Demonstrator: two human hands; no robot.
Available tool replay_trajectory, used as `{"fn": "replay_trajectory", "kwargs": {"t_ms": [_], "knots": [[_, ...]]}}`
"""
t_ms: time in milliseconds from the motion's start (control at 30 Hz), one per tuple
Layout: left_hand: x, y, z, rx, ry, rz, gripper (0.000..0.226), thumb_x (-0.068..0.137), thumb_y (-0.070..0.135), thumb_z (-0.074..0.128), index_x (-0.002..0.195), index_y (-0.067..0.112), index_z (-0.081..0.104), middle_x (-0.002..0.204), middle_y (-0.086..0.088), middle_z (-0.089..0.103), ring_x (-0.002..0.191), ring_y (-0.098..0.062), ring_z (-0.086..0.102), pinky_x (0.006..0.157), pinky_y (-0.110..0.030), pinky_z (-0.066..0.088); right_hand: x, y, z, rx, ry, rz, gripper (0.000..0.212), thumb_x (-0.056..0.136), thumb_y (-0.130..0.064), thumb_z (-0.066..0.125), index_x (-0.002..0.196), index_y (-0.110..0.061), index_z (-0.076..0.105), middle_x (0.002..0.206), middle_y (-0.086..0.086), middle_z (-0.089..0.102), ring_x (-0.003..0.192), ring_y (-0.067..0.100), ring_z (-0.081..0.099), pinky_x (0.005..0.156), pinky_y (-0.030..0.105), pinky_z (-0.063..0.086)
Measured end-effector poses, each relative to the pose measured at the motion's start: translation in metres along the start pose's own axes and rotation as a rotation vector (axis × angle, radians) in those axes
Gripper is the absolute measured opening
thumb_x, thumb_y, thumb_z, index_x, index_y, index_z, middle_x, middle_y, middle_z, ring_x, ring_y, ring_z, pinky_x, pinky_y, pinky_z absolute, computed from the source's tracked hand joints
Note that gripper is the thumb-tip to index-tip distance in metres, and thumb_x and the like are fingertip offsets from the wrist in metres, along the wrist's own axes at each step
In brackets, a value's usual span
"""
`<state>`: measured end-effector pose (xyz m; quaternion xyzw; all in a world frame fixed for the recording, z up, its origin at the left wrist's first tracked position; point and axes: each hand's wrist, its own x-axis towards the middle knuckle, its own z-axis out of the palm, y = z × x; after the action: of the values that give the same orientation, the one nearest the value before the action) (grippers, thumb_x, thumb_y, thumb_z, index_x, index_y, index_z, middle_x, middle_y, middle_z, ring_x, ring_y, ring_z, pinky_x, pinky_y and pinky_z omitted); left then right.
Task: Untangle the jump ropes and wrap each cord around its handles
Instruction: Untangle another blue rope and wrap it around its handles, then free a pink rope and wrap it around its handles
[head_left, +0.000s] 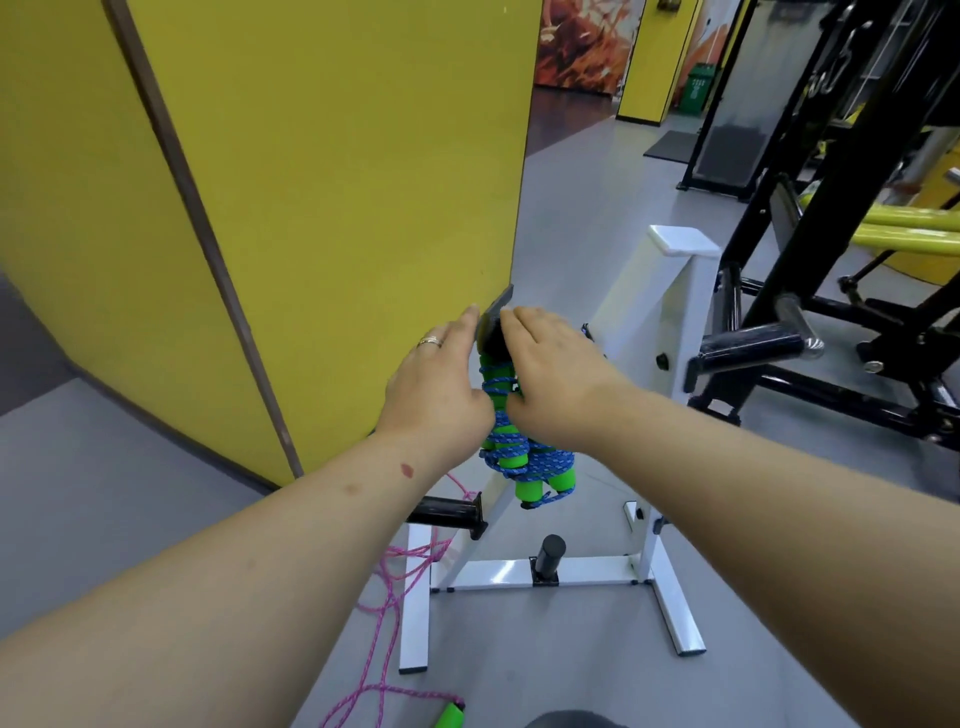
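I see both hands, left (441, 384) and right (550, 374), gripping blue-wrapped green jump rope bundle (511, 441); pink rope (384, 597) on floor at 7 o'clock.

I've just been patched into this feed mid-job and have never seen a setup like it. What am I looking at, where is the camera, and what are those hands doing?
There is no machine here: a person works with bare hands, and the single picture comes from a camera worn on the person's head, looking forward and down along both arms. The place is a gym with a grey floor and a yellow wall. The left hand and the right hand are both raised against a bundle of green foam handles with blue cord wound round them. It hangs by a black peg on a white rack. How each hand's grip closes on the bundle is hidden from this angle. On the floor lies a loose pink rope with one green handle, not yet wrapped.
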<state>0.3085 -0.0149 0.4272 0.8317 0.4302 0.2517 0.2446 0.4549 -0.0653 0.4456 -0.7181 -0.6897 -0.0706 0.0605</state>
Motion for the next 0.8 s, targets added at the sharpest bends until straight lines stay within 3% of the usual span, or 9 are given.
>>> {"fn": "replay_trajectory", "kwargs": {"t_ms": [200, 367, 600, 800], "knots": [[-0.032, -0.026, -0.025, 0.319, 0.047, 0.027, 0.091, 0.085, 0.015, 0.052, 0.164, 0.027, 0.008, 0.166, 0.001, 0.025, 0.154, -0.029, 0.021, 0.121, -0.046, 0.029, -0.01, -0.047, 0.016, -0.019, 0.083, 0.027, 0.085, 0.084, -0.022, 0.048, 0.157, 0.0, 0.009, 0.165, 0.016, 0.013, 0.154, 0.031, 0.007, 0.125, 0.045, 0.012], [-0.081, -0.089, -0.036, 0.451, 0.049, -0.099, 0.093, 0.084, 0.019, 0.055, 0.163, 0.025, 0.007, 0.166, -0.001, 0.026, 0.154, -0.031, 0.021, 0.12, -0.049, 0.03, -0.022, -0.112, 0.047, 0.076, 0.058, -0.035, 0.086, 0.086, -0.018, 0.05, 0.158, -0.003, 0.007, 0.167, 0.013, 0.008, 0.155, 0.029, 0.004, 0.126, 0.043, 0.009], [-0.17, -0.208, -0.028, 0.507, -0.095, -0.375, 0.091, 0.085, 0.019, 0.054, 0.162, 0.022, 0.007, 0.165, -0.007, 0.025, 0.153, -0.034, 0.021, 0.12, -0.05, 0.029, -0.048, -0.203, 0.143, 0.185, -0.233, -0.087, 0.087, 0.09, -0.019, 0.05, 0.159, -0.01, -0.001, 0.168, 0.009, 0.0, 0.155, 0.027, 0.0, 0.126, 0.04, 0.005], [-0.231, -0.307, -0.005, 0.524, -0.272, -0.617, 0.094, 0.082, 0.022, 0.054, 0.162, 0.028, 0.004, 0.168, -0.009, 0.018, 0.152, -0.032, 0.023, 0.123, -0.046, 0.025, -0.067, -0.247, 0.232, 0.161, -0.521, -0.097, 0.091, 0.087, -0.016, 0.054, 0.159, -0.017, -0.001, 0.168, 0.012, 0.002, 0.154, 0.031, 0.006, 0.125, 0.044, 0.013]]}}
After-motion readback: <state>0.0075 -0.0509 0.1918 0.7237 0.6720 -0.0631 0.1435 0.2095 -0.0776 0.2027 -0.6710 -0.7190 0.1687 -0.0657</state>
